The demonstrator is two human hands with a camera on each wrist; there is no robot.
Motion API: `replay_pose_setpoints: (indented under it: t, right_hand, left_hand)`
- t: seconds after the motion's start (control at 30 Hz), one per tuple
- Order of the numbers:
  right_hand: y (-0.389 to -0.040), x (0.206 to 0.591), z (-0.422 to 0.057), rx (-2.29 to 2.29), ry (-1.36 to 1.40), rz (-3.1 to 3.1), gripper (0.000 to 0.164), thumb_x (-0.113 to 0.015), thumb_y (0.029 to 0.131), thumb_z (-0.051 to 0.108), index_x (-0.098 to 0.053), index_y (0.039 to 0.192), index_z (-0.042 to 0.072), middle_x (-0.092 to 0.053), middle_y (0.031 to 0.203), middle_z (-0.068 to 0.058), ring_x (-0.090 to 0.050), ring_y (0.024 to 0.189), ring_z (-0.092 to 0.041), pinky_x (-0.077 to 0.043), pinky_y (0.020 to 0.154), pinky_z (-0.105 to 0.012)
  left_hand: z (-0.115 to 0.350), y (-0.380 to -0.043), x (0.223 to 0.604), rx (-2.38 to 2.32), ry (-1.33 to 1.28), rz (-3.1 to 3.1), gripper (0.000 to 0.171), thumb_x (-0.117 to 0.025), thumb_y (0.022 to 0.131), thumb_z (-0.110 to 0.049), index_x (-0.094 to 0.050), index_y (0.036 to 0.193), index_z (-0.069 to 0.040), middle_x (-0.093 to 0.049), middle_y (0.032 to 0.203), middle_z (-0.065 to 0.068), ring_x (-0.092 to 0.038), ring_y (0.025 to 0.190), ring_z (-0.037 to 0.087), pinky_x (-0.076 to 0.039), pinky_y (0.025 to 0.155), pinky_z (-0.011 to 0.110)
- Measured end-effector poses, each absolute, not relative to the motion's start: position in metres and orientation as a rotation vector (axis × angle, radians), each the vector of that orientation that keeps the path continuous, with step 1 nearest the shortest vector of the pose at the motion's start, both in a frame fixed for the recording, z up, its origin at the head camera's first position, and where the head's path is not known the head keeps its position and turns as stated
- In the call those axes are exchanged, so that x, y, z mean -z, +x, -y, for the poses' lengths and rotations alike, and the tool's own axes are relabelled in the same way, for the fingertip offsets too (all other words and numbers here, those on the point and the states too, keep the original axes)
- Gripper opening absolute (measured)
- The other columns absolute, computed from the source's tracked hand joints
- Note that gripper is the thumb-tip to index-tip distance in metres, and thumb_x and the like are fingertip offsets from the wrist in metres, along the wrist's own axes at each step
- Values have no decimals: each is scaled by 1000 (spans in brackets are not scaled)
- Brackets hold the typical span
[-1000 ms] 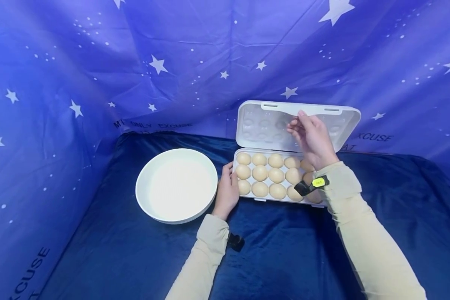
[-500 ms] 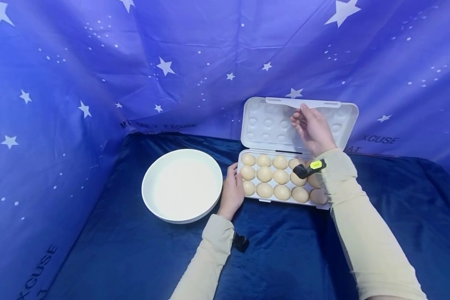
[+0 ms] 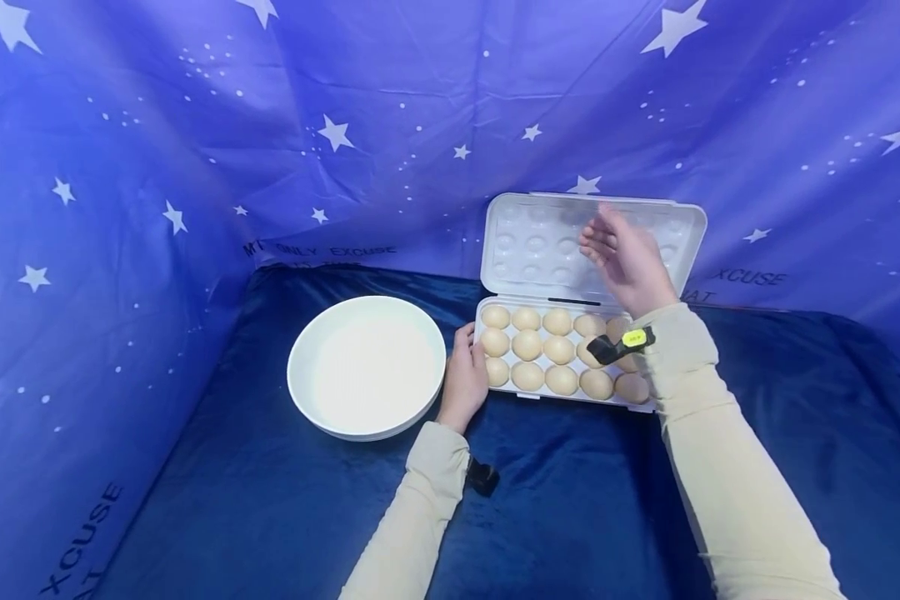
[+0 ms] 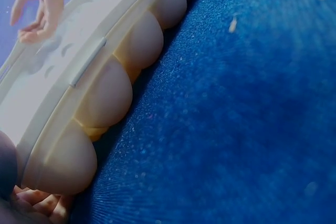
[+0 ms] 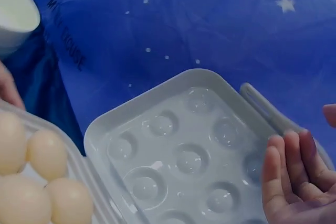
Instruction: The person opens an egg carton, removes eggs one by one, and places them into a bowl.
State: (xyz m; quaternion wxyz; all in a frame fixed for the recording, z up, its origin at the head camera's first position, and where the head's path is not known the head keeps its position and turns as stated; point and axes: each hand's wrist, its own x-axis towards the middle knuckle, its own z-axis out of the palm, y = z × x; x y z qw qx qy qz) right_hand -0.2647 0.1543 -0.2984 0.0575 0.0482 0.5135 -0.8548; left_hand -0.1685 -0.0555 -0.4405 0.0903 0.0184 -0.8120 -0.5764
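Observation:
In the head view, a white plastic egg box (image 3: 521, 393) lies on the blue cloth with its lid (image 3: 528, 225) raised upright at the back. Rows of light brown eggs (image 3: 527, 344) fill its tray. My left hand (image 3: 465, 379) holds the tray's left end; the left wrist view shows fingertips (image 4: 44, 203) under that end. In front of the raised lid is my right hand (image 3: 630, 258), thumb apart from the loosely bent fingers. The right wrist view shows those fingers (image 5: 295, 169) near the lid's latch flap (image 5: 262, 106), with nothing held.
A large white bowl (image 3: 367, 367) stands left of the egg box, close to my left hand. Behind the box hangs a blue star-patterned curtain (image 3: 390, 167). Dark blue cloth (image 3: 555, 500) covers the table.
The lid has tipped further back toward the curtain. My right hand, earlier pinching the lid's front edge, has let it go. The left hand keeps its hold on the tray's end.

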Motion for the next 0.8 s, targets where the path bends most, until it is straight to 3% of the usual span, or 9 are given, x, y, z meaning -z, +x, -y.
replay_pose_setpoints:
  t: [0.13, 0.33, 0.6, 0.8]
  right_hand:
    - [-247, 302, -149, 2627, -3, -1668, 20, -71, 93, 20, -64, 96, 1, -66, 91, -6, -66, 86, -16, -55, 86, -24]
    - [-212, 311, -146, 2654, -184, -1585, 14, -64, 98, 13, -67, 92, 1, -70, 88, -7, -67, 85, -17, -55, 85, -25]
    - [-165, 353, -139, 2554, -203, -1825, 13, -60, 100, 13, -68, 94, 5, -70, 87, -3, -67, 84, -14, -55, 81, -24]
    - [-159, 365, -129, 2148, -228, -2347, 28, -64, 99, 23, -64, 105, -5, -68, 92, -8, -67, 85, -16, -57, 80, -29]
  left_hand:
    - [56, -167, 439, 1718, 47, 2416, 35, -39, 105, -7, -45, 139, 1, -61, 133, 21, -59, 122, 30, -44, 105, 44]
    - [55, -168, 440, 1736, 43, 2398, 36, -38, 105, -7, -45, 140, 1, -60, 133, 22, -59, 123, 30, -45, 105, 43]
    - [51, -167, 441, 1764, 55, 2388, 38, -40, 105, -6, -45, 141, 3, -59, 133, 23, -60, 122, 31, -47, 103, 41]
    - [52, -167, 437, 1620, 49, 2433, 39, -46, 103, -7, -47, 140, 4, -58, 134, 23, -56, 125, 33, -44, 106, 43]
